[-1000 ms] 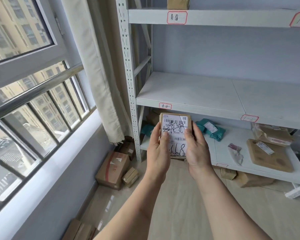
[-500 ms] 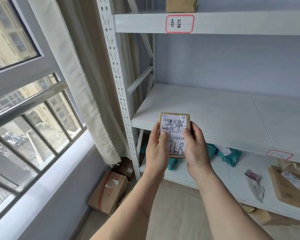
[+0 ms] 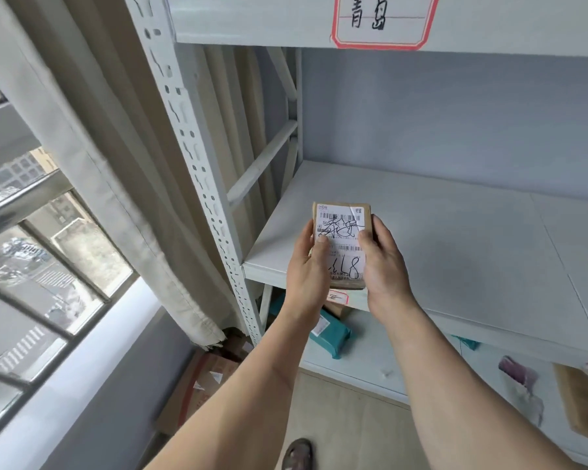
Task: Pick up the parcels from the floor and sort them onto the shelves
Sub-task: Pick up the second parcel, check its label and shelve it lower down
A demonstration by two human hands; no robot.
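Hands first: the left hand (image 3: 308, 262) and the right hand (image 3: 382, 262) are both closed around one small parcel (image 3: 342, 244), thumbs pressed on its white label, fingers wrapped behind its long edges. It is a flat brown cardboard packet, held upright with the label facing the camera, and it looks light and fairly stiff, easy to carry in one hand; the side edges, where it is already gripped, seem the safest place to hold, since the glossy label may be slippery.

The parcel hangs just in front of the middle shelf (image 3: 455, 252), over its front edge near the front left corner, not yet resting on the board. A red-bordered tag (image 3: 337, 296) sits on that front edge, just below the parcel and partly hidden by it. Above, the upper shelf's front edge carries a larger handwritten tag (image 3: 382, 20). On the lower shelf a teal bag (image 3: 330, 335) lies near the left post, and boxes (image 3: 201, 385) remain on the floor by the curtain (image 3: 123, 164).
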